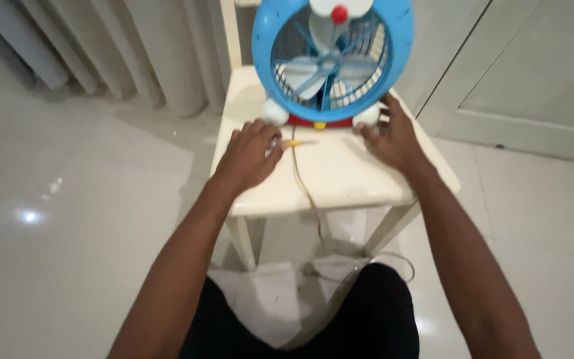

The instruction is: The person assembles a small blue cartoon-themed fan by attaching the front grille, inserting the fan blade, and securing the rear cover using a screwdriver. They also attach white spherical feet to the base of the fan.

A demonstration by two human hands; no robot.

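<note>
A: Position of the round blue plastic table fan [332, 60]?
B: Upright on the cream wooden chair seat [340, 176], far edge.
A: Hands?
B: Left hand [247, 156] curled around a small yellow-handled tool [293, 142]. Right hand [393, 136] spread, touching the fan's white foot [367, 116].

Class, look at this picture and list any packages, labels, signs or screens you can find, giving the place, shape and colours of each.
None in view: no package, label, sign or screen shows.
What is there instead: a round blue table fan on a cream chair, with the left hand and right hand at its base.
</note>
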